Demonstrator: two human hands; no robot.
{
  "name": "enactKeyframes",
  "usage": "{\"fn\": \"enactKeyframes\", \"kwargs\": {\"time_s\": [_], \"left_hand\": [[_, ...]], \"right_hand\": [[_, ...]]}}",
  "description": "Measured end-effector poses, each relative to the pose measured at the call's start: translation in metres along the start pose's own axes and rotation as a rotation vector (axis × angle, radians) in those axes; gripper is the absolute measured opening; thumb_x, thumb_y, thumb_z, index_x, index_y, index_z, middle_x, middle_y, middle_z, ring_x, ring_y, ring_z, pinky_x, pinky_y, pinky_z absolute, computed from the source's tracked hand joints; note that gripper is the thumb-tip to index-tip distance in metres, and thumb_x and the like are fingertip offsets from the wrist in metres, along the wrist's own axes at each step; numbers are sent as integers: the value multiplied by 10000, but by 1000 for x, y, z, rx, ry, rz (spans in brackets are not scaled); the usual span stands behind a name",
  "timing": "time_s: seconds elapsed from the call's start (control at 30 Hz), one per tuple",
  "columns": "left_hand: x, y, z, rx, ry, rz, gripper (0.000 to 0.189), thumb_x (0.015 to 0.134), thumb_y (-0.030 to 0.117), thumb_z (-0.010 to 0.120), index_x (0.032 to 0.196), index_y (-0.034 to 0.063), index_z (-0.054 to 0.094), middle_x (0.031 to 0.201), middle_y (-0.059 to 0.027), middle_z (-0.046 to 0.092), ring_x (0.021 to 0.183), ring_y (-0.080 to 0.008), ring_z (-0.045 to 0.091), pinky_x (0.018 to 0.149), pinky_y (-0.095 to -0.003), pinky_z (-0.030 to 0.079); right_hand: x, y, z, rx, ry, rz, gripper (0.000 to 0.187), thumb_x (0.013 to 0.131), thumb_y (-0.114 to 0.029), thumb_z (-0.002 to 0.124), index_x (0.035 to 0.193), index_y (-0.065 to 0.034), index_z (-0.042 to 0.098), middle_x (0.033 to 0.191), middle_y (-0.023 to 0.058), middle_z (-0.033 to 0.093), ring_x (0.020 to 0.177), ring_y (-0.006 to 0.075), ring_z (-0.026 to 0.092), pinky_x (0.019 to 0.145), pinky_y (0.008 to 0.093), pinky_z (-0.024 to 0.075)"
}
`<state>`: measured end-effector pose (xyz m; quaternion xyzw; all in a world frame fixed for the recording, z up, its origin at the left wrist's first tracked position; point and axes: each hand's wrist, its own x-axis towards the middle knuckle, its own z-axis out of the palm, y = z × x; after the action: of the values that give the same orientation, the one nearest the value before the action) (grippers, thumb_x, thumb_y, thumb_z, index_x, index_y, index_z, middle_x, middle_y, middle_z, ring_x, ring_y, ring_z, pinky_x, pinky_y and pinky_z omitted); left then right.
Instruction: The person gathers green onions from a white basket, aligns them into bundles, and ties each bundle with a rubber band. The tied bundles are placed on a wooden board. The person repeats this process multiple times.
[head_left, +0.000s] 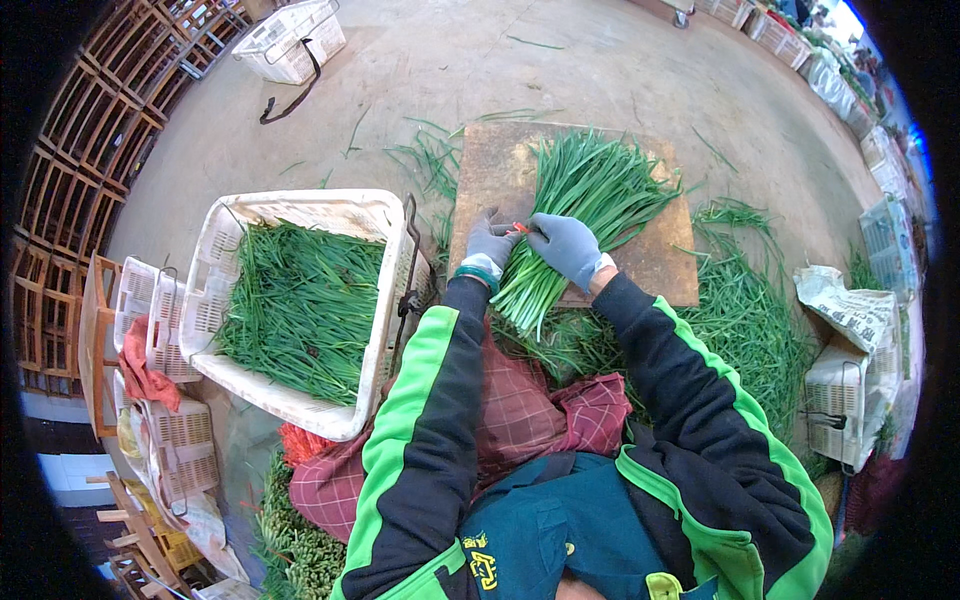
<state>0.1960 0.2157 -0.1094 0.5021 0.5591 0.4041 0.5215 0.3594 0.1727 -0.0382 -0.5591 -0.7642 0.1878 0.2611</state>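
Note:
A large bunch of long green leafy stalks, apparently Chinese chives (592, 187), lies on a worn wooden board (495, 161), its pale stem ends pointing towards me. My left hand (491, 244), in a grey glove with a green band at the wrist, is at the left side of the stems. My right hand (566, 244), gloved too, rests over the stems on the other side. Between the fingertips of both hands is a short red tie (519, 227), pinched at the top of the bunch. The underside of the bunch is hidden.
Left of the board stands a white plastic crate (300, 196) holding loose green leaves (307, 307). More loose leaves (750, 322) are heaped on the floor at right. Red ties (304, 444) and bundled stalks (300, 517) lie near my left leg. Another white crate (311, 37) stands farther off.

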Motion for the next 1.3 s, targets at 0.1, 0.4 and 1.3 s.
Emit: {"fn": "enactKeyframes", "kwargs": {"time_s": [0.1,0.4,1.3], "left_hand": [[6,-6,0,-72,-25,-77,768,790,-24,757,1439,-64,349,1062,-179,707,960,-203,679,841,-302,538],[5,-16,-9,-299,-129,-63,878,798,-86,708,1504,-52,188,1133,-202,690,1000,-210,673,854,-294,532],[-13,18,3,-44,-73,88,765,835,-102,644,1507,-18,288,1028,-173,729,908,-164,682,834,-278,519]], "right_hand": [[5,-8,-3,-57,-57,42,175,880,-234,599,945,-79,653,842,181,667,817,403,646,701,483,505],[12,-26,-11,-207,-188,112,170,857,-180,575,961,-97,681,869,165,689,847,392,663,728,489,514],[11,-35,-6,-387,-169,76,190,880,-105,547,979,-111,709,914,135,707,861,342,692,713,446,546]]}}
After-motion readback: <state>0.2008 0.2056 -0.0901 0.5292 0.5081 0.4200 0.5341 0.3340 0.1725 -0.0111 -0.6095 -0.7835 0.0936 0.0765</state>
